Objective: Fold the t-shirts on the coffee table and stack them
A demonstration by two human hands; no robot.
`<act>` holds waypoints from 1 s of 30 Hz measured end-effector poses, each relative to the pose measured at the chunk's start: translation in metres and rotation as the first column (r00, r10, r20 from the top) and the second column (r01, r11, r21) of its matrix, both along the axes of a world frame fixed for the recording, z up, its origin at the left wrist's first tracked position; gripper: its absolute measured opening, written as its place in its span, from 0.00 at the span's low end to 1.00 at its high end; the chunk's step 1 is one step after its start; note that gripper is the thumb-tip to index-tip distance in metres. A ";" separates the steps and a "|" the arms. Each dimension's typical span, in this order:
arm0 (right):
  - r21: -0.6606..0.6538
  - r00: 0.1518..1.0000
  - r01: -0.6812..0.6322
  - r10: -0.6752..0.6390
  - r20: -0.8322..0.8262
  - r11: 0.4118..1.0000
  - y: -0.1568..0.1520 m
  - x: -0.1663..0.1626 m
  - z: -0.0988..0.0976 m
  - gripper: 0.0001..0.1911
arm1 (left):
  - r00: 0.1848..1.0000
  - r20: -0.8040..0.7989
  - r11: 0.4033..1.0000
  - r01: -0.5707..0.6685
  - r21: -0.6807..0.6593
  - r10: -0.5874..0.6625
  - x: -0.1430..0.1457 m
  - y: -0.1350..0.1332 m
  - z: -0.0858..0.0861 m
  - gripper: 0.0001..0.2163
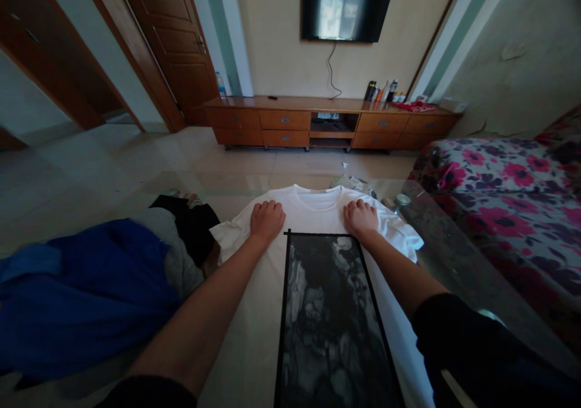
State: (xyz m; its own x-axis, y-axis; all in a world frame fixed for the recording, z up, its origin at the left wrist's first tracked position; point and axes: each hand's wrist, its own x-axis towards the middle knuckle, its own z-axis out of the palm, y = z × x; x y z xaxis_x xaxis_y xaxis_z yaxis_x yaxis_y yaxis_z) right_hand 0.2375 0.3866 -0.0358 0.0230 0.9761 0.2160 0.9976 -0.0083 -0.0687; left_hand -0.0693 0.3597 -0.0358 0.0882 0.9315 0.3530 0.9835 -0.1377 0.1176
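White shirt (311, 220), print side up, lying flat before me on a glass table (467, 281), its collar (318, 198) pointing away from my body. My left hand (267, 219) rests on the cloth near the shoulder on my left; my right hand (362, 217) rests on the matching shoulder, just above the upper right corner of the print (327, 317). In both, the fingers are curled and drawn together, knuckles uppermost (I cannot tell whether they pinch the fabric, since the fingertips are hidden). The print, a dark panel in a black border, runs down between my forearms to the lower edge of the view. Both short sleeves of the shirt spread outward, the one on my right more creased. To the left, beside the shirt, lie a blue garment (104, 293), a grey one (172, 244) and a black one (195, 226), heaped together. Near the right sleeve stands a jar (402, 201). Further right, a flowered sofa (494, 160); across the floor, a low wooden cabinet (285, 119) bearing bottles (381, 92), with a television (347, 5) on the wall above.
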 end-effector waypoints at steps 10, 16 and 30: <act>-0.117 0.999 -0.022 0.016 -0.050 0.993 -0.097 0.008 0.048 0.30 | 0.996 -0.037 0.997 -0.079 0.004 0.079 -0.006 -0.093 0.045 0.15; -0.169 0.994 -0.007 -0.011 -0.107 0.986 -0.172 -0.009 0.043 0.32 | 0.997 -0.020 0.997 -0.080 -0.017 0.080 -0.004 -0.166 0.043 0.19; -0.247 0.997 -0.024 0.004 -0.079 0.969 -0.272 0.001 0.022 0.34 | 0.998 0.036 0.909 0.062 -0.413 -0.052 -0.024 -0.256 0.006 0.33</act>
State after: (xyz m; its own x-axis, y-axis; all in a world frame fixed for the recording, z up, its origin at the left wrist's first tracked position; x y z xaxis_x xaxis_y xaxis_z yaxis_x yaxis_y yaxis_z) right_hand 0.2385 0.1141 -0.0141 0.0159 0.9993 -0.0345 0.9895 -0.0207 -0.1433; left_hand -0.0934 0.1038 -0.0297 0.1417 0.9881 -0.0600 0.9717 -0.1272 0.1993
